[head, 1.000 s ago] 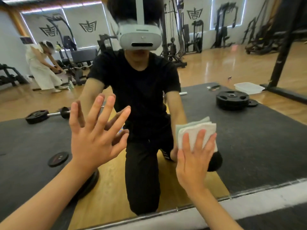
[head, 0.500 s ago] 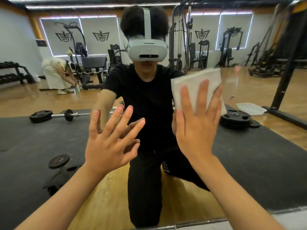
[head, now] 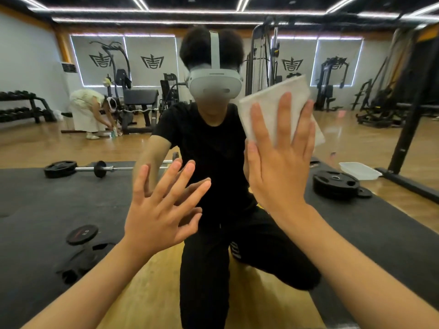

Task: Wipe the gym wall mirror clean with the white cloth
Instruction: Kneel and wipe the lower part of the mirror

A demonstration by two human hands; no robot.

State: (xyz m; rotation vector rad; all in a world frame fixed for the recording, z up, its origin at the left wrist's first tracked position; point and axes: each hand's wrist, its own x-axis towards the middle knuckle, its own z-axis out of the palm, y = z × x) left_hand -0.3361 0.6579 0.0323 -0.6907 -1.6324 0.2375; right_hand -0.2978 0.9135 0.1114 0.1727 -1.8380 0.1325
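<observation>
Cloth (head: 269, 108) pressed flat on mirror (head: 361, 148) by right hand (head: 282, 176); left hand (head: 156, 217) splayed.

right hand (head: 280, 172) pressing white cloth (head: 268, 108), mirror (head: 47, 143)

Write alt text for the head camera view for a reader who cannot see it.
The right hand presses a white cloth flat against the gym wall mirror, fingers straight. The left hand rests lower on the glass, fingers spread. The mirror reflects the person kneeling in black with a white headset, weight plates and machines behind.
</observation>
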